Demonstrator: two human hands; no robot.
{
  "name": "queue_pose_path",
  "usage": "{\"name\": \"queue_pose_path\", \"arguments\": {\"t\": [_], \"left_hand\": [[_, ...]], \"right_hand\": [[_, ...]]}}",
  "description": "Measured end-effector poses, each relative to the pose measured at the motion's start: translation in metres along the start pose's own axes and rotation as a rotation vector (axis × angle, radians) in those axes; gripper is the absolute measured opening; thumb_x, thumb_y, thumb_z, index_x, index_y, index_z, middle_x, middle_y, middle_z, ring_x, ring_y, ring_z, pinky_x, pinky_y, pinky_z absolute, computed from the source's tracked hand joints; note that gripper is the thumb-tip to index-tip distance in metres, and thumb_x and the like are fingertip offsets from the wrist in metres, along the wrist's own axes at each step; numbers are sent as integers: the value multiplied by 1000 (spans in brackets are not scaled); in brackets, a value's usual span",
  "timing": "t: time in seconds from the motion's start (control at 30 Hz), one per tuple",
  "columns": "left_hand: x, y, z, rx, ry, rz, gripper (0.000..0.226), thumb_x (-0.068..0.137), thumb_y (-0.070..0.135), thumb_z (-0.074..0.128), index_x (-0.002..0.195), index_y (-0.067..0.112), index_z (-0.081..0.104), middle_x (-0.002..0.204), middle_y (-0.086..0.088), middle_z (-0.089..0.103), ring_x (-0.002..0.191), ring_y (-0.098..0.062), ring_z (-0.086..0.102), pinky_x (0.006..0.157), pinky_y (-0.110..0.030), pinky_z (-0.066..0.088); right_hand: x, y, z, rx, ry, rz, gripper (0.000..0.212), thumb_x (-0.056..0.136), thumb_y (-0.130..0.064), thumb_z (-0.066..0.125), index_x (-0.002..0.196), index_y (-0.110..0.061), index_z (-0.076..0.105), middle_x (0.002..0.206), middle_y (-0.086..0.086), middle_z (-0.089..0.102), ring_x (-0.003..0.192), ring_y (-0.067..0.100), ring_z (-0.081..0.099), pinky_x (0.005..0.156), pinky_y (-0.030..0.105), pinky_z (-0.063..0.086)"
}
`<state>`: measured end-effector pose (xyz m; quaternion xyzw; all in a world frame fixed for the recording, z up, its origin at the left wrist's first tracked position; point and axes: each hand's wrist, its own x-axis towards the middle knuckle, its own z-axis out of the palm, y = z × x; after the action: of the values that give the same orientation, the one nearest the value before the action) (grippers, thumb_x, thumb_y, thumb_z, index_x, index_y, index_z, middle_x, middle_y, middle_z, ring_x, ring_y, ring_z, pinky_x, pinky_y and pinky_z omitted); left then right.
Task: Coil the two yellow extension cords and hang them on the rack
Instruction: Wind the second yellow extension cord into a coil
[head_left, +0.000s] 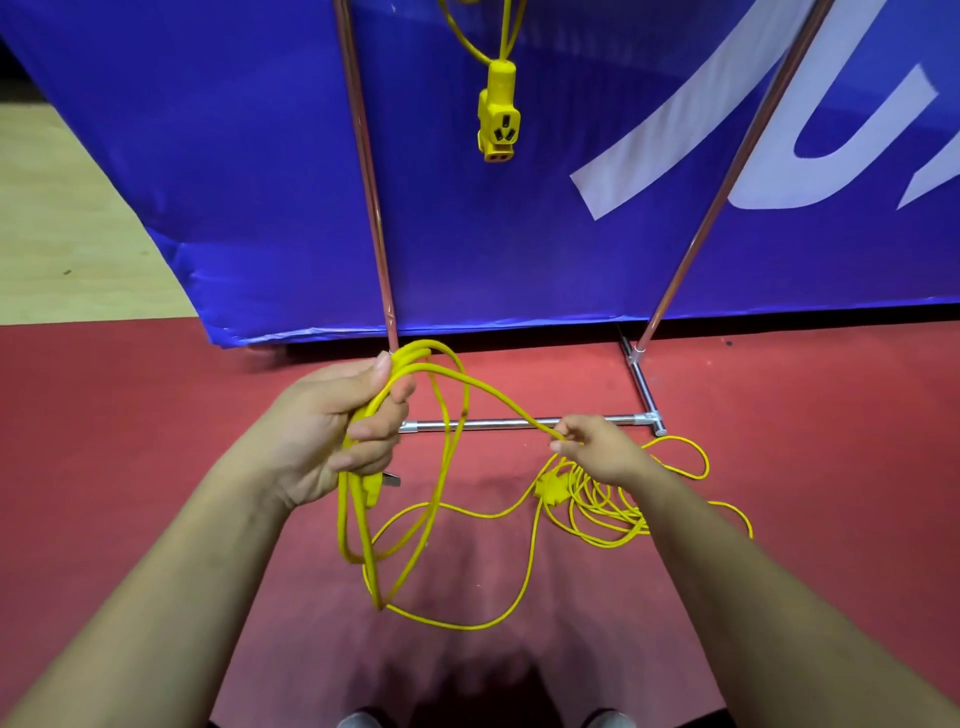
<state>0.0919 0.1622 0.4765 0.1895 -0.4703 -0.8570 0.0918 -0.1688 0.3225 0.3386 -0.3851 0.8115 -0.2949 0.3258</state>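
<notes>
cord: loops hang long-axis down from left hand, free strand running right to floor pile | left hand: fingers curled round gathered loops, keeping the coil | right hand: fingertips pinch the strand, likely feeding the next loop | other cord: hangs end-down on rack

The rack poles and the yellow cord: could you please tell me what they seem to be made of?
The rack poles: likely metal, chrome or polished finish, given bright mirror-like highlights. The yellow cord: probably a rubber or plastic jacket, matte and flexible, since it bends into loose loops.
</notes>
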Motion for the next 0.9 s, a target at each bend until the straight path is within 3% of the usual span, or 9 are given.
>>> {"name": "queue_pose_path", "arguments": {"t": [0.17,0.27,0.4,0.5,0.57,0.67,0.73,0.8,0.9], "left_hand": [[5,1,-8,28,6,111,29,98,24,36,89,4,55,49,5,28,30,-3,25,39,-21,15],[10,3,-13,59,106,156,30,97,27,38,92,4,56,50,4,28,33,-6,25,40,-20,18],[11,2,-13,46,145,144,31,94,24,41,101,-2,57,54,2,31,39,-10,30,42,-23,25],[7,3,-8,33,134,150,21,93,17,42,89,2,55,53,1,36,41,-12,35,41,-21,32],[3,4,-5,53,157,151,22,94,18,41,81,5,52,54,-4,44,45,-20,49,43,-24,43],[0,4,-5,58,190,125,24,95,22,41,77,8,49,69,-18,67,73,-36,71,60,-38,60],[-1,3,-5,106,197,116,23,93,25,43,79,8,49,68,-18,68,59,-28,70,51,-31,57],[1,1,-5,211,201,134,23,95,24,43,84,6,51,55,-12,61,37,-18,55,39,-23,42],[6,-8,0,406,175,121,28,96,26,44,88,1,54,53,-12,61,37,-16,53,39,-21,37]], "right_hand": [[-2,-13,-2,395,140,36,12,90,-7,63,85,-11,54,59,3,63,55,20,48,54,28,36],[-10,-46,-20,541,257,-55,10,92,-9,63,90,-8,53,56,7,54,44,16,47,46,23,36],[-28,-75,-29,489,267,-165,8,91,-8,63,85,-3,60,53,6,47,41,7,35,41,18,27],[-36,-78,-27,247,240,-170,14,91,-9,63,79,-1,65,51,1,49,43,5,38,45,20,32],[-36,-72,-27,52,164,-119,16,90,-11,64,77,-3,69,51,-4,50,43,1,38,49,22,34],[-37,-68,-30,-143,1,-17,20,87,-9,65,69,-16,71,48,-12,52,47,3,43,54,22,38],[-42,-76,-33,-191,-177,22,28,85,-3,59,67,-21,71,46,-13,56,47,3,47,53,19,39],[-53,-92,-38,-187,-456,40,27,85,-1,57,72,-18,72,41,-10,50,38,3,39,44,18,30],[-65,-113,-37,-27,-809,-24,16,86,-11,61,73,-13,71,41,-8,37,37,7,25,43,23,15]]}}
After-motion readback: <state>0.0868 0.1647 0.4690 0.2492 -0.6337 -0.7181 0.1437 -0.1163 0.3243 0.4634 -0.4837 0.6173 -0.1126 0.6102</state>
